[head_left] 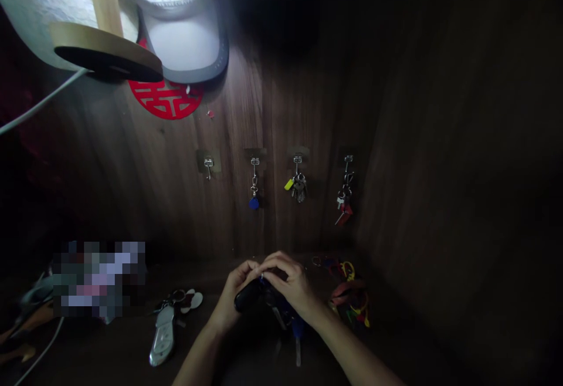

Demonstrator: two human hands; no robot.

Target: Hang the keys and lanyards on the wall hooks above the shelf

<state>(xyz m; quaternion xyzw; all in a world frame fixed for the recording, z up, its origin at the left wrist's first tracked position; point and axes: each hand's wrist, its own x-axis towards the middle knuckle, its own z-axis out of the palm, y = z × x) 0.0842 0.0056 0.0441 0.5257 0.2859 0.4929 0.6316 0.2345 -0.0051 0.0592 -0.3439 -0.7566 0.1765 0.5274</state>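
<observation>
In the lower middle of the head view, my two hands meet over a bunch of keys [298, 348]. My left hand [237, 283] is closed around a black key fob [247, 295] on the left side of the bunch. The fingers of my right hand [290, 280] pinch at the metal ring near the fob. Several keys hang below my right hand, one with a blue head. The exact grip on the ring is partly hidden by my fingers.
On the wall are an unused hook [209, 169], a blue tag [254, 203], a key bunch [299, 188] and red-tagged keys [345, 213]. A silver fob [162, 336] lies left, colourful cords [352, 301] right. A lamp base [105, 51] overhangs the upper left.
</observation>
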